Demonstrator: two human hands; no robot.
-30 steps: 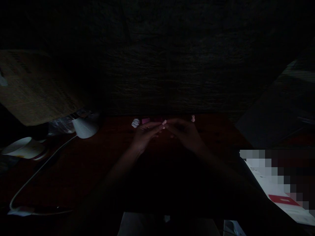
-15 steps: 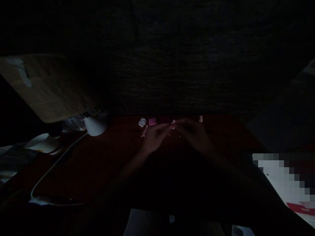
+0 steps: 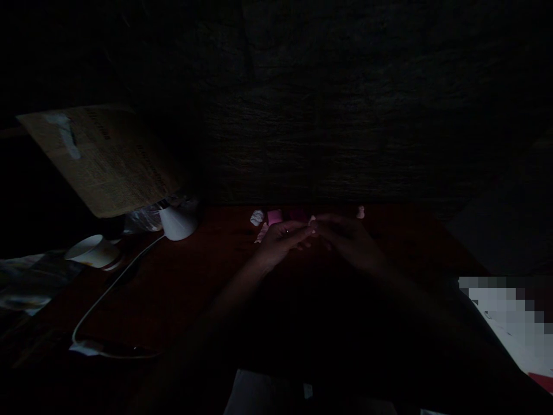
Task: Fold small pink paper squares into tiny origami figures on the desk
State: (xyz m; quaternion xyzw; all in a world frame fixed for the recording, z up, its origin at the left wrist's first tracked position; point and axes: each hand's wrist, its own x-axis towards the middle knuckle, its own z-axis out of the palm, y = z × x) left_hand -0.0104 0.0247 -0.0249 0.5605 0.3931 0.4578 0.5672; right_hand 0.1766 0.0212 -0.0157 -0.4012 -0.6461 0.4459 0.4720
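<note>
In dim light, my left hand (image 3: 279, 241) and my right hand (image 3: 351, 241) meet over the far part of the table. Their fingertips pinch a small pale pink piece (image 3: 312, 220) from both sides; its kind is too dark to make out. Just beyond my left hand lie a white crumpled lump (image 3: 257, 217), a bright pink block (image 3: 274, 217) and a pale pink strip (image 3: 261, 233), which the hand partly covers. A dark magenta piece (image 3: 296, 214) shows behind the fingers. Farther right, past my right hand, rests another small pale pink piece (image 3: 361, 212).
On the left of the reddish-brown table (image 3: 173, 288) are a paper cup (image 3: 93, 252), a white cone-shaped object (image 3: 176, 225) and a white cable (image 3: 98, 302). A cardboard sheet (image 3: 108, 158) leans above them. White paper (image 3: 512, 331), partly pixelated, is at the right.
The whole view has shifted, so things appear a little farther right. Both hands stay together on the small pale pink piece, with slight finger movement.
</note>
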